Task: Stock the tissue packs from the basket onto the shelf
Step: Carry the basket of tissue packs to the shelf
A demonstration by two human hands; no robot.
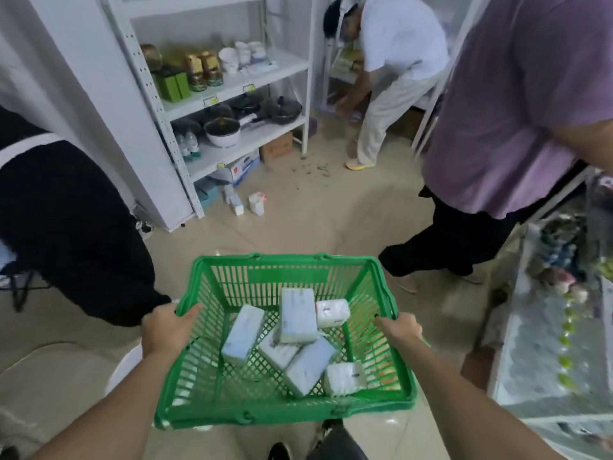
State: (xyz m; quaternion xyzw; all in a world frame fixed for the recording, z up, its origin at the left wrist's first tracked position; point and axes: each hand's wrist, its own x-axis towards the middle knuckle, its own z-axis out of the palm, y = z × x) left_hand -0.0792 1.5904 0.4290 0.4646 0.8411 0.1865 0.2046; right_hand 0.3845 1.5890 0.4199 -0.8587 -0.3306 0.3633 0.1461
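Observation:
I hold a green plastic basket (212, 398) in front of me above the floor. My left hand (167, 327) grips its left rim and my right hand (399, 328) grips its right rim. Inside lie several tissue packs: pale blue ones such as the upright one in the middle (297, 315) and one at the left (242, 333), plus two white ones (332, 313) (345, 378). A white metal shelf unit (255, 78) stands ahead on the left. Another shelf (544, 343) with goods runs along the right edge.
A person in a purple shirt (517, 104) walks close ahead on the right. A person in black (66, 227) stands at the left. A third person in white (394, 61) bends at the far shelves. Boxes and small cartons (257, 202) lie on the floor by the left shelf.

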